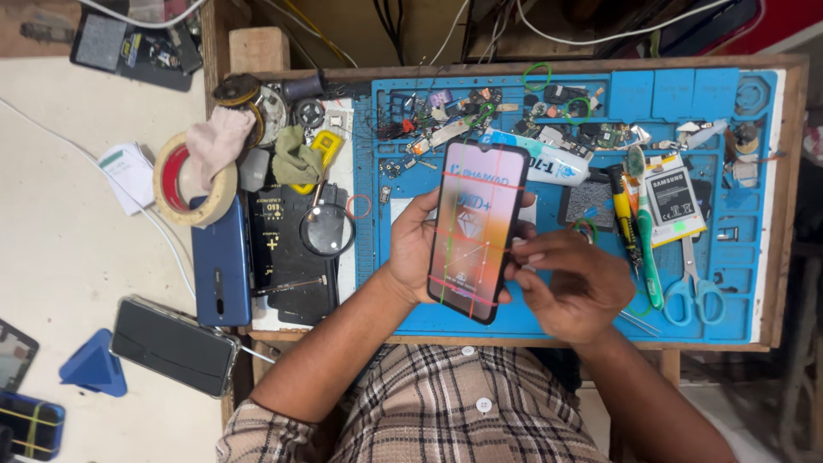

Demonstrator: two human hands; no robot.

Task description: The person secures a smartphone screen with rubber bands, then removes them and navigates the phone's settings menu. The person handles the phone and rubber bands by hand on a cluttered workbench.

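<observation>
From the head camera, the left hand [410, 244] grips a smartphone [477, 230] by its edge, upright above a blue work mat [549, 321]; its lit screen glows orange-pink, crossed by red and green lines; the right hand [573, 283] pinches the opposite edge, fingertips curled; the phone's back is hidden; small parts beyond the hands blur together; scissors [693, 287] lie right of the right hand; a tape roll [184, 182] sits left.
</observation>
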